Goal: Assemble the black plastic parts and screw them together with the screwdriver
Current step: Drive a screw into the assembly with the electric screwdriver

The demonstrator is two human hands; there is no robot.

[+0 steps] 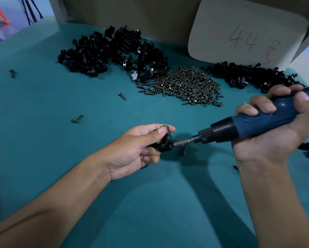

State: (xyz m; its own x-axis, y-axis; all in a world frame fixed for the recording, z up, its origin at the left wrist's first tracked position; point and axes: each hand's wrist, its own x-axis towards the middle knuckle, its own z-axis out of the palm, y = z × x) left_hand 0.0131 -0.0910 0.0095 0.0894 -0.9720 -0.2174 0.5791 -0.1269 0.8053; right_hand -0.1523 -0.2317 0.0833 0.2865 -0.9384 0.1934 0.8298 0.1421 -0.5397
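Teal cloth table, left hand gripping black part, right hand clasping screwdriver

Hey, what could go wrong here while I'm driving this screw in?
The left hand holds the black part in the air, so the screwdriver bit could slip off toward the fingers right beside it. A loose screw lies just under the work and may get knocked or lost.

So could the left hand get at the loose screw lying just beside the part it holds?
Probably not as things stand. The left hand grips the black plastic part, with the screwdriver bit against it. The loose screw lies uncovered, but the fingers are occupied.
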